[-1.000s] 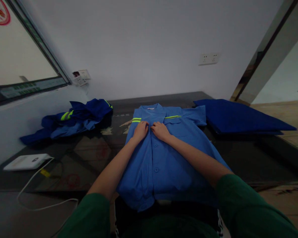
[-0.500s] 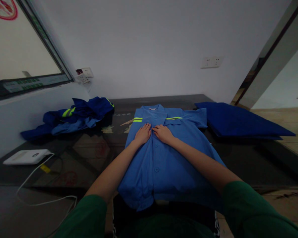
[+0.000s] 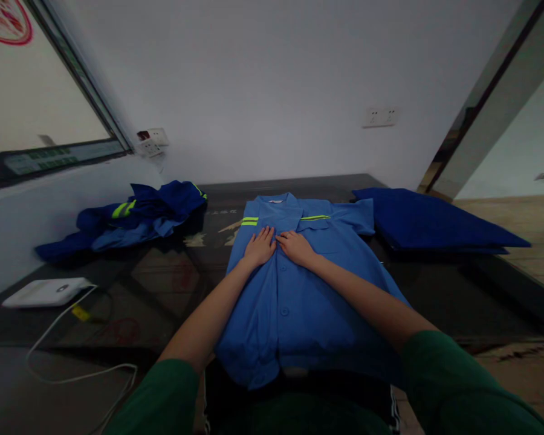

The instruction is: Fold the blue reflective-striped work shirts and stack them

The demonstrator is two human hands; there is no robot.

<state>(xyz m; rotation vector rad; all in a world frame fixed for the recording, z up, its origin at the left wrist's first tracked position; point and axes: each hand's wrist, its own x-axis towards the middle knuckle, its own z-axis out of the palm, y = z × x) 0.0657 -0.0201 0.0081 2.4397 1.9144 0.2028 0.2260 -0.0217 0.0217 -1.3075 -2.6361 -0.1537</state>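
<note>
A blue short-sleeved work shirt (image 3: 317,302) lies front up on the dark table, collar away from me, its lower edge hanging toward my lap. Yellow-green reflective strips cross its chest, and buttons run down the placket. My left hand (image 3: 260,246) rests flat on the shirt's left chest with its fingers stretched out. Just across the placket, my right hand (image 3: 296,248) has its fingers drawn together on the front edge of the shirt. The fingertips of both hands nearly meet there; any button between them is hidden.
Crumpled dark and light blue clothing (image 3: 149,211) lies at the table's back left. Dark blue folded fabric (image 3: 430,217) sits at the right. A white device (image 3: 45,292) with a cable (image 3: 49,329) is at the left. The wall stands behind the table (image 3: 163,284).
The view has shifted slightly. Both hands stay at nearly the same place on the shirt's placket, with only slight finger movement.
</note>
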